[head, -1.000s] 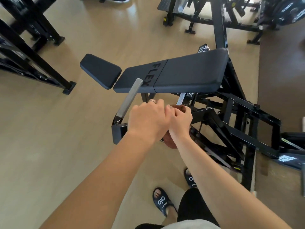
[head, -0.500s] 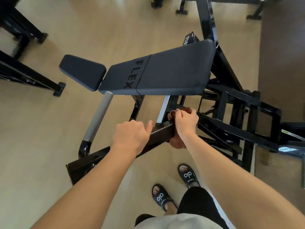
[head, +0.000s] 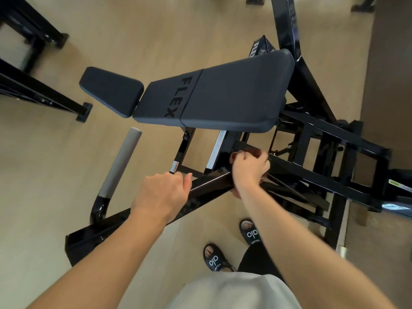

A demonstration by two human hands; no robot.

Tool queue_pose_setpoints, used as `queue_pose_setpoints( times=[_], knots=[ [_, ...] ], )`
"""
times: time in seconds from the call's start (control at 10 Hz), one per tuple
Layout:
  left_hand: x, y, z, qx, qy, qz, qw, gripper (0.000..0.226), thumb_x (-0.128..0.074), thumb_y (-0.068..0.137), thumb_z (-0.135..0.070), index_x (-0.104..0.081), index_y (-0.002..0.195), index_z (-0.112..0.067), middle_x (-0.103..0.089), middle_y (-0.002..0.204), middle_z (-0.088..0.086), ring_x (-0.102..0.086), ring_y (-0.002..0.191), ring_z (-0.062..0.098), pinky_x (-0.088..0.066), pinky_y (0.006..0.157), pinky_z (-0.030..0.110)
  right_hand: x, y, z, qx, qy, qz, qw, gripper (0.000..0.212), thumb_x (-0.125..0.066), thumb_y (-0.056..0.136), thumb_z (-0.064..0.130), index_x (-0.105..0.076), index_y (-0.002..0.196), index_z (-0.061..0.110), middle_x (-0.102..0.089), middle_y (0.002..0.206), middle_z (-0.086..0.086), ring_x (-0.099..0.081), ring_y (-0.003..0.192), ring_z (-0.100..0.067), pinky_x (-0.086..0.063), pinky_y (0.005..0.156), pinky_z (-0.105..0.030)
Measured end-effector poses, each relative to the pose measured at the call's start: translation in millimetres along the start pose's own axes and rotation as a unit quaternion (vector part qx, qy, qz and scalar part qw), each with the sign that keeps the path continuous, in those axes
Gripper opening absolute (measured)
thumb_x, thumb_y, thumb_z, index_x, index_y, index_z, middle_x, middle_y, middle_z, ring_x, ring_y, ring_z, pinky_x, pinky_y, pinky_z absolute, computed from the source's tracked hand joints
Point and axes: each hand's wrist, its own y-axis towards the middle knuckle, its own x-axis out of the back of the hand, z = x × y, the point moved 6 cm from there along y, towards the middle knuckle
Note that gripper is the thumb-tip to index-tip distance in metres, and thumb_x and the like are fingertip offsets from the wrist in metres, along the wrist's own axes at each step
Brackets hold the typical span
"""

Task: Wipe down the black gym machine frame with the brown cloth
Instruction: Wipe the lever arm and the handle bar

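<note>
Looking down from head height at a person's two bare arms reaching to a black gym machine frame (head: 207, 188) on a pale wood floor (head: 55, 166). The right hand (head: 250, 167) is curled round a brown cloth (head: 254, 152), bunched against a slanted black bar of the frame; only small folds of cloth show above and below the fist. The left hand (head: 162, 194) grips the same bar lower down, fingers wrapped over its top edge, thumb pointing up the bar. Just beyond the hands lies a dark padded bench (head: 223, 97) printed with the word FLEX, with a smaller pad (head: 111, 91) at its left end. A grey-sleeved handle (head: 120, 166) rises left of the bar. Two black sandals (head: 214, 259) stand on the floor below
</note>
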Motion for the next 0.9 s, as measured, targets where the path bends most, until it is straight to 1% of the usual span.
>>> queue_pose_setpoints(
  times=[0.1,0.2,0.3,0.4,0.5,0.6,0.7,0.8,0.9],
  knots=[
    [1,-1,0,0.003,0.003,0.000,1.000,0.055,-0.016,0.109,-0.047,-0.060,0.089,-0.020,-0.067,0.081,0.001,-0.060,0.067,0.025,-0.036,0.060,0.035,-24,-49,-4,0.098,-0.076,0.037,0.992,0.033,-0.044,0.107,0.037,-0.070,0.108,0.018,-0.028,0.157,0.002,-0.017,0.150,-0.024,-0.024,0.123,-0.052],
    [1,-2,0,0.000,0.005,-0.006,1.000,0.057,-0.016,0.108,-0.048,-0.062,0.090,-0.020,-0.069,0.081,0.002,-0.065,0.070,0.026,-0.040,0.060,0.034,-23,-45,-4,0.118,-0.075,0.056,0.989,0.034,-0.042,0.107,0.039,-0.071,0.103,0.022,-0.031,0.156,0.002,-0.018,0.150,-0.023,-0.023,0.123,-0.053],
    [1,-1,0,0.008,0.016,-0.007,1.000,0.057,-0.015,0.108,-0.047,-0.061,0.089,-0.019,-0.065,0.079,0.001,-0.052,0.062,0.024,-0.035,0.059,0.034,-5,-10,-4,0.097,-0.039,0.046,0.993,0.020,-0.050,0.104,0.035,-0.052,0.084,0.036,-0.042,0.148,-0.004,-0.036,0.142,-0.025,-0.033,0.118,-0.054],
    [3,-1,2,0.025,0.010,-0.005,1.000,0.051,-0.016,0.107,-0.047,-0.052,0.084,-0.019,-0.067,0.084,0.004,-0.050,0.065,0.026,-0.032,0.061,0.035,12,43,-12,0.015,-0.014,0.035,0.999,0.018,-0.056,0.103,0.034,-0.059,0.118,0.026,-0.048,0.142,-0.001,-0.050,0.129,-0.019,-0.035,0.111,-0.033],
    [3,-2,1,0.025,0.017,-0.003,1.000,0.047,-0.015,0.107,-0.046,-0.046,0.082,-0.021,-0.067,0.084,0.004,-0.047,0.065,0.026,-0.032,0.061,0.035,17,78,-14,-0.059,-0.057,0.036,0.996,0.048,-0.045,0.108,0.040,-0.050,0.148,0.014,-0.039,0.152,-0.006,-0.045,0.132,-0.028,-0.037,0.110,-0.037],
    [3,-3,1,0.024,0.028,-0.004,0.999,0.052,-0.012,0.106,-0.047,-0.050,0.082,-0.020,-0.066,0.080,0.002,-0.046,0.062,0.024,-0.032,0.059,0.034,23,93,-16,-0.111,-0.081,0.036,0.990,0.052,-0.034,0.108,0.041,-0.050,0.149,0.013,-0.040,0.153,-0.012,-0.044,0.135,-0.034,-0.035,0.114,-0.045],
    [2,-2,1,0.022,0.034,0.005,0.999,0.055,-0.012,0.106,-0.047,-0.055,0.086,-0.020,-0.062,0.076,0.000,-0.047,0.061,0.022,-0.032,0.058,0.033,25,123,-40,-0.189,-0.067,0.050,0.978,0.057,-0.048,0.101,0.040,-0.043,0.150,0.011,-0.049,0.147,-0.012,-0.050,0.128,-0.032,-0.042,0.112,-0.044],
    [3,-1,1,0.026,0.031,-0.004,0.999,0.050,-0.015,0.106,-0.046,-0.050,0.082,-0.021,-0.061,0.076,0.001,-0.051,0.062,0.024,-0.032,0.058,0.034,36,115,-38,-0.226,-0.027,0.031,0.973,0.058,-0.045,0.107,0.037,-0.033,0.157,0.010,-0.041,0.154,-0.007,-0.042,0.138,-0.031,-0.039,0.109,-0.031],
    [3,-1,1,0.025,0.028,-0.011,0.999,0.048,-0.016,0.106,-0.046,-0.047,0.079,-0.021,-0.053,0.068,0.000,-0.044,0.056,0.022,-0.028,0.053,0.033,29,85,-26,-0.174,0.062,0.052,0.981,0.057,-0.028,0.106,0.039,-0.036,0.157,0.014,-0.032,0.163,-0.001,-0.029,0.148,-0.019,-0.029,0.101,-0.016]
  ],
)
